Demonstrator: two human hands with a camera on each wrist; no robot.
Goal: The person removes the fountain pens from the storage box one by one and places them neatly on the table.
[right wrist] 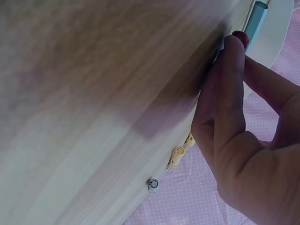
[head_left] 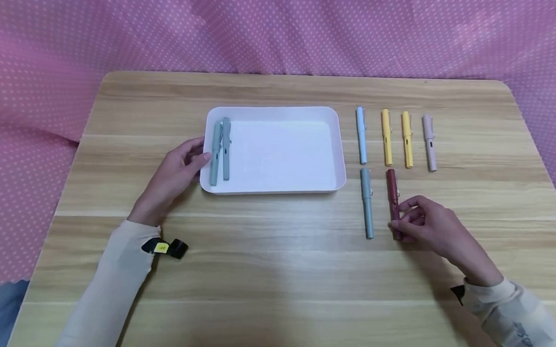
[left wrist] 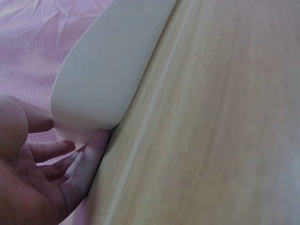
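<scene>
At the lower end of a dark red pen (head_left: 392, 186), my right hand (head_left: 427, 224) pinches it between thumb and fingers. In the right wrist view only the red tip (right wrist: 241, 37) shows past the fingers. My left hand (head_left: 177, 171) holds the left end of a white tray (head_left: 277, 192), thumb over the rim and the other fingers along the outer wall (left wrist: 103, 70). Two grey-green pens (head_left: 226, 150) lie side by side at the tray's left end. Left of the red pen, a teal pen (head_left: 367, 203) lies on the table.
Behind the red pen lie a light blue pen (head_left: 361, 135), two yellow pens (head_left: 387, 137) and a pale purple pen (head_left: 429, 144), in a row right of the tray. A pink dotted cloth (head_left: 284, 29) hangs along the far edge of the wooden table (head_left: 264, 276).
</scene>
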